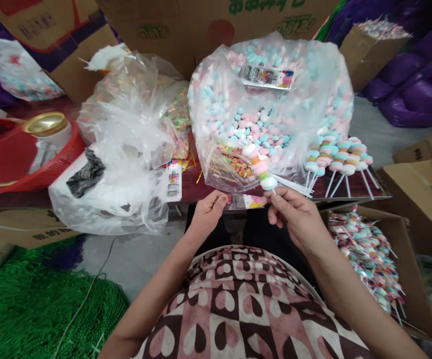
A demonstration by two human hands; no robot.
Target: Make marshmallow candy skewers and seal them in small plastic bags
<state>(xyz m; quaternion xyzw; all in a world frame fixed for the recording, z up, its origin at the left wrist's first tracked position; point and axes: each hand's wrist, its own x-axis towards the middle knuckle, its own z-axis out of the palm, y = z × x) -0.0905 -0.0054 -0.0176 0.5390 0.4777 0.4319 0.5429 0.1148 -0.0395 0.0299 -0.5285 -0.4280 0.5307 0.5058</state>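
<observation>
My right hand [301, 215] pinches the stick of a marshmallow skewer [262, 167], which leans up and left with pink, white and coloured pieces threaded on it. A clear wrapper with a printed end [252, 201] stretches between my two hands at the table edge. Its left end is in the closed fingers of my left hand [207, 213]; whether my right fingers also grip it I cannot tell. Just beyond lies an open clear bag of pastel marshmallows [216, 99], with cereal rings [234, 160] at its mouth. White sticks [292, 184] lie beside my right hand.
Finished skewers [341, 154] rest at the table's right end, above a carton of wrapped skewers [367, 259]. On the left are a crumpled plastic bag [126, 144], a stack of printed wrappers [174, 182] and a red basket [4, 164]. Large cartons [186, 35] stand behind.
</observation>
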